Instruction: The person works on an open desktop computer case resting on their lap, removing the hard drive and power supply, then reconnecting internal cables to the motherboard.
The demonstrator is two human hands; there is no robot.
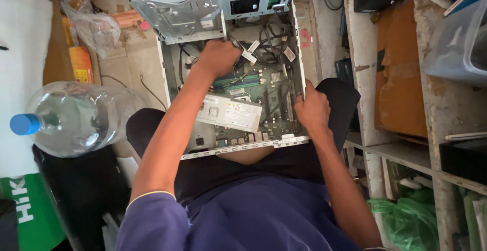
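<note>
Grip: left hand fisted among cables | right hand clasps computer case edge | case runs lap-outward

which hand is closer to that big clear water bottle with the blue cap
Left. The left hand is deep inside the open computer case, on the side nearer the water bottle. The right hand grips the case's right edge, farther from the bottle.

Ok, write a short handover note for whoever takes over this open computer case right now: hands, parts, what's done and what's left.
Left hand: inside the open computer case, closed among the cables above the motherboard; what it grips is hidden.
Right hand: holding the case's right edge.
Case rests on the lap, side panel already off, drive cage swung up.
Left: cables look loose; panel not visible.
</note>
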